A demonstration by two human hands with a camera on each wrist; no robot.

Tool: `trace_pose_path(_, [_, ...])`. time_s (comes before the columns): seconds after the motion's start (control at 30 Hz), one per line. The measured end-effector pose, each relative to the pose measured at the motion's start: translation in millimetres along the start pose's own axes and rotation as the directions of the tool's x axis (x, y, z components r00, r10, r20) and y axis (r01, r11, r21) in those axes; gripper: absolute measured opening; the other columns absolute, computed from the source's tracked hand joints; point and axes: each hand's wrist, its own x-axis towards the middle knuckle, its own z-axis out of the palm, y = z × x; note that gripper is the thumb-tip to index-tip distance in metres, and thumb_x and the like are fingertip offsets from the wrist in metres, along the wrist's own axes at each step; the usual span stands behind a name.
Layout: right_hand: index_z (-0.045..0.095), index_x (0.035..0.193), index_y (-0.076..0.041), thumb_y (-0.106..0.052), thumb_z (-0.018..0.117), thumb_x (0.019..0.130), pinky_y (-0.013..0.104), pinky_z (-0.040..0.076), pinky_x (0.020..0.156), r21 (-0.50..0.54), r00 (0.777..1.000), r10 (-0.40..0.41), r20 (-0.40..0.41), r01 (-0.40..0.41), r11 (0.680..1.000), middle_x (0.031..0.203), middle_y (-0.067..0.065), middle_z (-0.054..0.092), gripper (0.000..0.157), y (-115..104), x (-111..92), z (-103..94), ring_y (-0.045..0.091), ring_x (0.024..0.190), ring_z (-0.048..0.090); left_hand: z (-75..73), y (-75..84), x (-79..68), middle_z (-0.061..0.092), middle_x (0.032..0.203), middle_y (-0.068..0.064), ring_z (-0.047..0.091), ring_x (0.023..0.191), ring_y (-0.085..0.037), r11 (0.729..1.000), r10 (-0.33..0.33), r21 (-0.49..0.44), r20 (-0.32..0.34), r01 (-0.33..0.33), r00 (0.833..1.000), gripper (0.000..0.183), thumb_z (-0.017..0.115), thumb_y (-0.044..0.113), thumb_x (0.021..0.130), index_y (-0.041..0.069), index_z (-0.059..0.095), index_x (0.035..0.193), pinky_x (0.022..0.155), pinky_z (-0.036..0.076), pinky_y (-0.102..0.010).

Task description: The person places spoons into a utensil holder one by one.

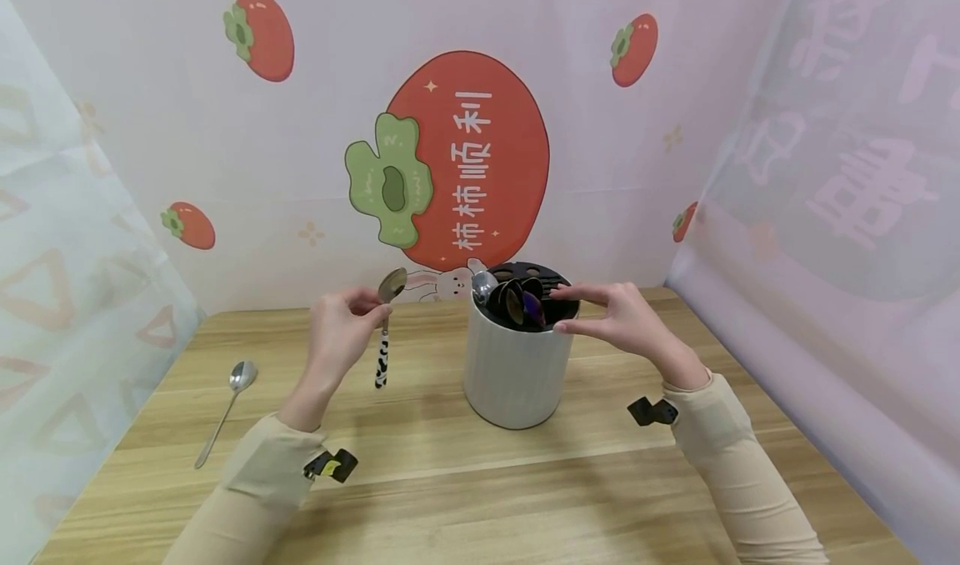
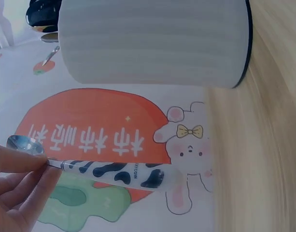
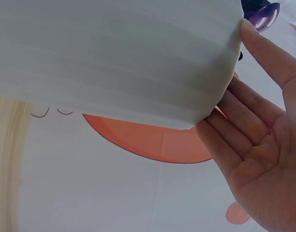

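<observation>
My left hand [image 1: 343,332] pinches a spoon [image 1: 382,357] between thumb and fingers just below its bowl. The spoon has a metal bowl and a white handle with black cow spots; the bowl points up and the handle hangs down. It is held in the air left of a white ribbed utensil holder [image 1: 513,382]. Several spoons [image 1: 517,298] stand bowl up in the holder's black top, one of them purple [image 3: 266,17]. My right hand [image 1: 622,319] is at the holder's right rim, thumb and fingers spread and nearly straight, the thumb touching the rim.
A plain silver spoon [image 1: 225,411] lies on the wooden table [image 1: 465,498] at the left. A pale cloth backdrop [image 1: 570,15] with printed persimmons rises behind the table, and more cloth hangs at both sides.
</observation>
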Motion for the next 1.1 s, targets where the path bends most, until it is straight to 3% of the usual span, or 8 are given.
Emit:
trace_pose_path(0.3, [0.069, 0.117, -0.019, -0.035, 0.077, 0.078, 0.045, 0.045, 0.099, 0.007, 1.0, -0.005, 0.001, 0.005, 1.0, 0.12, 0.003, 0.067, 0.043, 3, -1, 1.9, 0.023, 0.118, 0.059, 6.5, 12.9, -0.2, 0.071, 0.078, -0.011, 0.065, 0.067, -0.016, 0.996, 0.035, -0.083, -0.035, -0.038, 0.999, 0.009, 0.072, 0.012, 0.082, 0.004, 0.071, 0.084, 0.06, 0.049, -0.018])
trace_pose_path(0.57, [0.069, 0.116, -0.019, -0.036, 0.077, 0.077, 0.045, 0.045, 0.098, -0.011, 1.0, -0.004, -0.004, 0.004, 1.0, 0.12, 0.001, 0.067, 0.043, 1, -1, 1.7, 0.022, 0.117, 0.059, 12.0, 29.2, -2.2, 0.071, 0.076, -0.01, 0.066, 0.069, -0.025, 0.98, 0.096, -0.167, -0.075, -0.107, 0.993, 0.008, 0.074, 0.011, 0.081, 0.003, 0.07, 0.082, 0.06, 0.049, -0.016])
trace_pose_path(0.8, [0.069, 0.117, -0.017, -0.035, 0.077, 0.078, 0.046, 0.045, 0.098, -0.01, 1.0, -0.01, 0.001, 0.01, 1.0, 0.121, 0.003, 0.066, 0.043, 0, 0, 1.0, 0.024, 0.117, 0.059, 14.9, 41.7, -3.2, 0.071, 0.077, -0.008, 0.064, 0.069, -0.016, 0.974, 0.134, -0.175, -0.084, -0.147, 0.987, 0.005, 0.073, 0.01, 0.082, 0.005, 0.071, 0.084, 0.063, 0.05, -0.017])
trace_pose_path(1.1, [0.069, 0.117, -0.019, -0.034, 0.077, 0.077, 0.044, 0.046, 0.098, -0.006, 1.0, -0.007, -0.004, 0.007, 1.0, 0.121, 0.001, 0.066, 0.043, 0, 0, 0.1, 0.021, 0.117, 0.059, 18.1, 57.5, 0.0, 0.071, 0.074, -0.005, 0.064, 0.067, -0.013, 0.952, 0.209, -0.2, -0.123, -0.23, 0.97, 0.007, 0.074, 0.011, 0.081, 0.005, 0.072, 0.083, 0.062, 0.052, -0.018])
